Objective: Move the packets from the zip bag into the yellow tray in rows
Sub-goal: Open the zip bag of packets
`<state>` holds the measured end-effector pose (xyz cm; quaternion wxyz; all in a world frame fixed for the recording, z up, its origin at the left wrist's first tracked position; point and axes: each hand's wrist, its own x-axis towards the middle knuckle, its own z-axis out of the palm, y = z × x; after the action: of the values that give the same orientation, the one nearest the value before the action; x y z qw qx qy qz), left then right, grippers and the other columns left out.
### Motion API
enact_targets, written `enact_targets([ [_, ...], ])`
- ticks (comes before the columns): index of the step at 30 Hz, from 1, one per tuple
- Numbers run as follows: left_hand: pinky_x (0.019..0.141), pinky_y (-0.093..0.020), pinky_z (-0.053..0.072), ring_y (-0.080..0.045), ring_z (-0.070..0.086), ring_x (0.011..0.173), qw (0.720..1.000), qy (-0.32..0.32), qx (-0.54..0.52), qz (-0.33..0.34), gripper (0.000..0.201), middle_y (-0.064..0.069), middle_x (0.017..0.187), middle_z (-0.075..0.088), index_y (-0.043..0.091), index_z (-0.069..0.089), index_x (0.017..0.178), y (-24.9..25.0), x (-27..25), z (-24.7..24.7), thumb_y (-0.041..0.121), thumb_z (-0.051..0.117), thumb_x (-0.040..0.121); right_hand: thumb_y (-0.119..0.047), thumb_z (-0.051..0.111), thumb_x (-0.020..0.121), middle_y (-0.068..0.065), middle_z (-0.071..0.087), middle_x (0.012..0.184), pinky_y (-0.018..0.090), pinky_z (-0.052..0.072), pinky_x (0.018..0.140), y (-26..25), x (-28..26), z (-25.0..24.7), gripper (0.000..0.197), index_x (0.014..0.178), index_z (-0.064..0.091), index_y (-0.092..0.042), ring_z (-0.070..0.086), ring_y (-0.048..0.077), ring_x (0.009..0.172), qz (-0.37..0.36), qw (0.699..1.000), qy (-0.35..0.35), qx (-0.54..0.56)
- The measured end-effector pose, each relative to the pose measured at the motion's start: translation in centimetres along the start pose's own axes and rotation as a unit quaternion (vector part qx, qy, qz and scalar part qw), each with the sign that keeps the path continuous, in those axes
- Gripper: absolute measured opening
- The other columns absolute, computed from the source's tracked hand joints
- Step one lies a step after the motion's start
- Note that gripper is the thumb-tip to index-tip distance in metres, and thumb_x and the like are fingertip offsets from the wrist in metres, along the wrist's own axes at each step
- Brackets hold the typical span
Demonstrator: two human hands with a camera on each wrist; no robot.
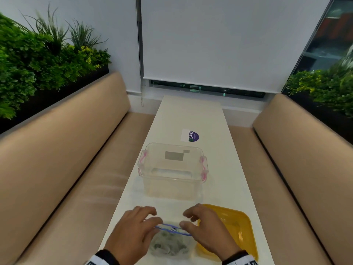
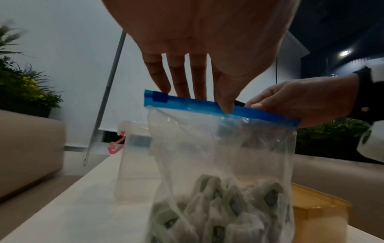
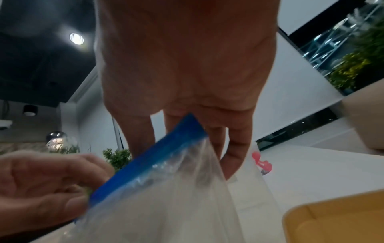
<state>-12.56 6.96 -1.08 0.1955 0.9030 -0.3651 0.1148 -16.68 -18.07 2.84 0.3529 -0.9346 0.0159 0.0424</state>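
A clear zip bag [image 1: 172,243] with a blue zip strip [image 2: 207,103] stands upright on the white table's near end. Several grey-green packets [image 2: 220,207] are heaped in its bottom. My left hand [image 1: 153,219] pinches the left part of the strip, thumb in front and fingers behind. My right hand [image 1: 186,219] pinches the strip's right end [image 3: 149,162]. In the head view the strip's two sides look slightly parted between the hands. The yellow tray [image 1: 238,222] lies just right of the bag, partly under my right hand, with no packets visible in it.
A clear lidded box [image 1: 172,169] with pink latches stands just beyond the bag. Farther along the table [image 1: 191,111] lies a white and purple label [image 1: 190,135]. Beige benches run along both sides, with planters behind them.
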Motion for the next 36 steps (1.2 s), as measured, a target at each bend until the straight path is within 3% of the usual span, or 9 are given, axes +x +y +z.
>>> enact_targets([
  [3,0.070,-0.012,0.035,-0.002,0.053,0.083,1.000,-0.002,-0.023,0.004,0.013,0.021,0.105,0.055,0.042,0.062,0.101,0.0,0.0,1.0,0.044,0.051,0.093,-0.047,0.074,0.077,-0.007,0.068,0.084,0.021,0.053,0.075,-0.7,0.6,0.4,0.017,0.076,0.070,-0.030,0.063,0.005,0.081,0.028,0.999,-0.039,0.019],
  [7,0.068,-0.015,0.040,-0.004,0.054,0.076,0.999,0.005,-0.053,0.005,0.014,0.021,0.099,0.055,0.040,0.057,0.102,0.1,0.1,1.2,0.034,0.056,0.090,-0.055,0.077,0.071,-0.007,0.072,0.079,0.018,0.053,0.068,-1.1,0.5,0.3,0.031,0.080,0.076,-0.025,0.065,0.007,0.078,0.045,0.992,-0.078,0.084],
  [11,0.065,-0.017,0.042,-0.004,0.052,0.079,0.998,-0.015,-0.053,0.025,0.011,0.021,0.102,0.054,0.039,0.060,0.097,0.4,-0.1,0.9,0.036,0.065,0.087,-0.042,0.074,0.081,-0.003,0.070,0.074,0.025,0.053,0.070,-0.8,0.8,0.5,0.020,0.074,0.074,-0.023,0.061,0.006,0.068,0.046,0.995,-0.075,0.044],
  [14,0.069,-0.013,0.038,0.000,0.048,0.086,0.998,-0.055,-0.029,0.026,0.020,0.023,0.103,0.053,0.043,0.063,0.101,0.6,0.0,0.8,0.047,0.064,0.082,-0.039,0.072,0.084,-0.002,0.070,0.074,0.024,0.054,0.070,-0.7,1.1,0.7,0.021,0.076,0.072,-0.020,0.064,0.008,0.071,0.058,0.995,-0.068,0.041],
  [19,0.065,-0.017,0.027,-0.004,0.043,0.076,0.997,-0.065,0.005,0.049,0.006,0.018,0.086,0.051,0.038,0.063,0.088,0.5,0.2,1.2,0.039,0.064,0.082,-0.045,0.076,0.077,-0.006,0.073,0.078,0.015,0.048,0.064,-1.5,0.6,0.4,0.026,0.083,0.077,-0.019,0.058,-0.001,0.066,0.035,0.986,-0.133,0.094],
  [25,0.060,-0.012,0.037,-0.001,0.046,0.067,0.994,-0.100,-0.023,0.028,0.044,0.020,0.079,0.053,0.040,0.050,0.089,1.2,-0.3,1.0,0.017,0.074,0.060,-0.046,0.077,0.076,-0.012,0.068,0.075,0.018,0.050,0.074,-1.5,0.5,0.7,0.020,0.086,0.076,-0.029,0.057,0.000,0.072,0.051,0.974,-0.210,0.073],
  [29,0.050,-0.007,0.039,0.004,0.046,0.065,0.991,-0.132,-0.010,0.006,0.047,0.023,0.077,0.051,0.042,0.048,0.088,1.4,-1.3,1.0,0.023,0.077,0.057,-0.031,0.076,0.082,-0.008,0.066,0.070,0.015,0.046,0.059,-1.5,0.3,0.2,0.010,0.081,0.073,-0.021,0.057,0.002,0.062,0.062,0.961,-0.232,0.138],
  [32,0.055,-0.012,0.048,0.005,0.052,0.073,0.993,-0.115,-0.025,0.012,0.031,0.022,0.086,0.052,0.042,0.052,0.092,1.6,-2.0,0.0,0.023,0.062,0.069,-0.019,0.072,0.085,-0.004,0.065,0.062,0.023,0.048,0.051,-0.9,0.4,0.9,0.015,0.070,0.067,-0.019,0.056,0.008,0.054,0.084,0.970,-0.150,0.171],
  [36,0.067,-0.019,0.054,0.000,0.047,0.067,0.981,-0.183,-0.011,0.059,0.010,0.015,0.072,0.050,0.035,0.047,0.079,2.1,-3.1,-1.9,0.027,0.053,0.079,-0.029,0.069,0.087,-0.004,0.062,0.068,0.023,0.045,0.063,-0.4,1.1,1.8,0.024,0.066,0.059,-0.024,0.054,0.005,0.062,0.055,0.996,0.016,0.067],
])
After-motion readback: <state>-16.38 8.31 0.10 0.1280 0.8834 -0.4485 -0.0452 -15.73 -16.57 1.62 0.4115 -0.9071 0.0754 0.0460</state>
